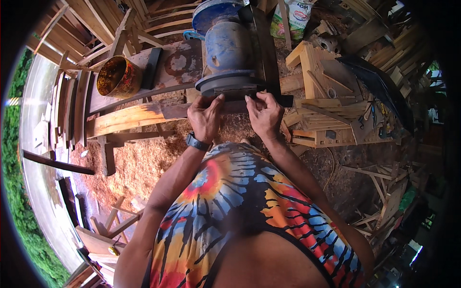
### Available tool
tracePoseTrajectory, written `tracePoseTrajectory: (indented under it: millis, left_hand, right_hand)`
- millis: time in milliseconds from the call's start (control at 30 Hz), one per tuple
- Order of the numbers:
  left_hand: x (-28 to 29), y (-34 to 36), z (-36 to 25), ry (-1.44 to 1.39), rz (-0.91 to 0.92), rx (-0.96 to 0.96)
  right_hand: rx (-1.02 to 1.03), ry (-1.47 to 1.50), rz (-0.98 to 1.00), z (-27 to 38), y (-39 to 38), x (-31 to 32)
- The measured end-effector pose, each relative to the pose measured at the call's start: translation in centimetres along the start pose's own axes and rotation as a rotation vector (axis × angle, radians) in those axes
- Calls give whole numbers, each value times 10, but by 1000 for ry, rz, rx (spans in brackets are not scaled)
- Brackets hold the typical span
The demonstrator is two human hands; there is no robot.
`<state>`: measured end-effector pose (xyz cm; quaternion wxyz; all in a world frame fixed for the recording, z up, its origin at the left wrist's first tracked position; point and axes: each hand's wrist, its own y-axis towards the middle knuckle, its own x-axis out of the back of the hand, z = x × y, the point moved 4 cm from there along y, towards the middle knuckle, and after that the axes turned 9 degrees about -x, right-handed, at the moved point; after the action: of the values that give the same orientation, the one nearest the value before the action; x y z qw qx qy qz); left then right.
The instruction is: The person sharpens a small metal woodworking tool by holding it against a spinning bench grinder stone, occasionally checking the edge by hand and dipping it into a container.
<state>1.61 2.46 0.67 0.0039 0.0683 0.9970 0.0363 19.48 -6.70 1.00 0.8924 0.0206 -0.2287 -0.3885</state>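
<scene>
A long wooden plank [144, 116] lay across the surface's near edge, its long axis running left to right under the blue machine [226, 48]. The left hand [205, 117] and right hand [263, 114] pressed fingertips onto it, fingers curled, just apart.

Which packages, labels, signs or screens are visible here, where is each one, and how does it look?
Sack: at the top, behind the blue machine, upright, white and green with a red patch.
Tin: upper left on the wooden bench, round, open, gold inside, with red and yellow print outside.
Watch: on the left wrist, dark band; its face cannot be seen.
No signs can be made out.
</scene>
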Motion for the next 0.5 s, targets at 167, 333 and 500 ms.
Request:
tracePoseTrajectory:
  millis: [167,333,500]
  left_hand:
    - [3,-1,-4,53,17,45]
    - [5,1,2,32,23,53]
    - [8,3,10,73,21,11]
  right_hand:
    - [-21,18,6,0,0,-1]
    - [-19,-14,0,4,-1,-2]
    - [9,-13,-20,8,0,-3]
